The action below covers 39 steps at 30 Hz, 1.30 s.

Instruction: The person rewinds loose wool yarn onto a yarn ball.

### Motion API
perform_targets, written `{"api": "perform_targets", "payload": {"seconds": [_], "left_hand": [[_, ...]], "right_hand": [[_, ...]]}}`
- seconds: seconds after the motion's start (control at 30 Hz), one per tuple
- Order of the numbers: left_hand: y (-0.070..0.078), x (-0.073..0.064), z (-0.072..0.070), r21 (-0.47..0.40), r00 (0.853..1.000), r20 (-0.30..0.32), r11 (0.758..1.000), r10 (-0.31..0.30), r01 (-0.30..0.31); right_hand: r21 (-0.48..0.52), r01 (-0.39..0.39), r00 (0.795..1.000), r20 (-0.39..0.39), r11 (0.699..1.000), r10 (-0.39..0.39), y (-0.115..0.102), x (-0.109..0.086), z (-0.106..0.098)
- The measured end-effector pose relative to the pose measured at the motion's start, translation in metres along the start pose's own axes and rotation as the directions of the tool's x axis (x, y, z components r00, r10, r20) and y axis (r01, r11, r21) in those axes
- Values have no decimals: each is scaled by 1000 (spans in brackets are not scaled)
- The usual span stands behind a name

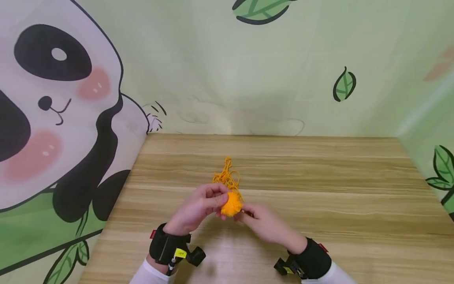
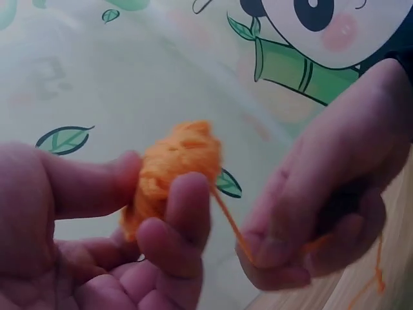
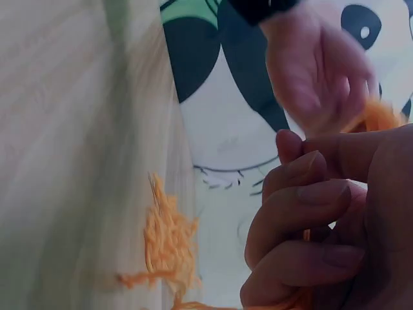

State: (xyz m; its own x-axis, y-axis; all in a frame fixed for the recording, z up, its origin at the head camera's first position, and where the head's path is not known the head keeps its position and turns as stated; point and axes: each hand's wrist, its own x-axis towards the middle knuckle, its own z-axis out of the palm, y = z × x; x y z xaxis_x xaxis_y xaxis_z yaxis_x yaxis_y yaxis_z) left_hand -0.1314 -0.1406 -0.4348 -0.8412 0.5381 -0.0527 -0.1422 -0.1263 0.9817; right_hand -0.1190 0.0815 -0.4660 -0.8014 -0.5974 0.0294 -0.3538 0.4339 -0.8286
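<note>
An orange ball of yarn point(image 1: 232, 204) is pinched between the thumb and fingers of my left hand point(image 1: 198, 207), above the table. In the left wrist view the wound yarn point(image 2: 181, 155) shows its layered strands. From it a single taut strand point(image 2: 231, 223) runs to my right hand point(image 2: 310, 206), whose thumb and curled fingers pinch it close beside the ball. The right wrist view shows the right fingers point(image 3: 303, 200) curled, with the strand passing below them. Behind the hands a loose tangle of the same yarn point(image 1: 225, 175) lies on the table.
The wooden table point(image 1: 319, 177) reaches back to a fabric backdrop point(image 1: 213, 71) printed with a panda and leaves. Each wrist wears a black strap, the left strap point(image 1: 166, 244) and the right strap point(image 1: 312, 258), with a small camera attached.
</note>
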Motion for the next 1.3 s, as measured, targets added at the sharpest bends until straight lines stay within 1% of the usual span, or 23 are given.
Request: {"api": "perform_targets", "payload": {"seconds": [0.07, 0.13, 0.23, 0.3, 0.37, 0.43, 0.47, 0.5, 0.6, 0.67, 0.77, 0.9, 0.97, 1.07, 1.13, 1.23, 1.3], "left_hand": [[0, -1, 1, 61, 999, 37, 997, -39, 37], [0, -2, 1, 136, 996, 43, 988, -84, 77], [-2, -1, 2, 250, 991, 3, 960, -134, 129], [-4, 1, 2, 328, 987, -43, 931, -155, 160], [-6, 3, 3, 394, 984, -88, 902, -155, 177], [-8, 5, 3, 440, 982, -127, 879, -140, 183], [-9, 6, 4, 456, 981, -145, 872, -127, 180], [-10, 7, 5, 460, 981, -158, 871, -109, 170], [-13, 10, 6, 432, 981, -184, 891, -67, 142], [-14, 11, 7, 393, 980, -191, 911, -56, 129], [-14, 12, 7, 337, 977, -209, 934, -50, 120], [-13, 12, 7, 227, 971, -239, 971, -19, 74], [-13, 12, 6, 161, 971, -238, 986, -6, 46], [-12, 10, 5, 86, 980, -199, 996, -2, 19], [-10, 8, 4, 66, 988, -155, 998, -4, 15], [-6, 4, 4, 71, 998, -52, 997, -28, 31], [-4, 2, 5, 93, 998, 22, 994, -57, 55]], "right_hand": [[-15, 1, 1000, -20, 1000, -2, 1, 3, -6], [-48, 8, 999, -42, 999, -10, 0, 6, -13], [-102, 8, 997, -74, 995, -15, -4, 9, -22], [-139, 4, 996, -93, 990, -17, -8, 11, -26], [-162, -3, 994, -110, 987, -15, -13, 11, -30], [-181, 1, 992, -121, 984, -24, -20, 10, -32], [-191, 5, 992, -123, 981, -30, -24, 9, -33], [-199, 10, 992, -123, 980, -35, -28, 8, -33], [-266, 40, 990, -119, 963, -74, -38, 3, -30], [-306, 57, 989, -116, 950, -97, -42, -2, -26], [-351, 76, 985, -121, 933, -126, -41, -7, -18], [-328, 93, 983, -119, 940, -139, -34, -12, -7], [-279, 104, 985, -105, 955, -138, -29, -13, -3], [-165, 85, 992, -76, 983, -98, -19, -13, 1], [-90, 52, 997, -51, 995, -57, -12, -12, 0], [-22, 1, 1000, -15, 1000, -1, -3, -8, -6], [-13, -23, 1000, -1, 1000, 23, 2, -5, -11]]}}
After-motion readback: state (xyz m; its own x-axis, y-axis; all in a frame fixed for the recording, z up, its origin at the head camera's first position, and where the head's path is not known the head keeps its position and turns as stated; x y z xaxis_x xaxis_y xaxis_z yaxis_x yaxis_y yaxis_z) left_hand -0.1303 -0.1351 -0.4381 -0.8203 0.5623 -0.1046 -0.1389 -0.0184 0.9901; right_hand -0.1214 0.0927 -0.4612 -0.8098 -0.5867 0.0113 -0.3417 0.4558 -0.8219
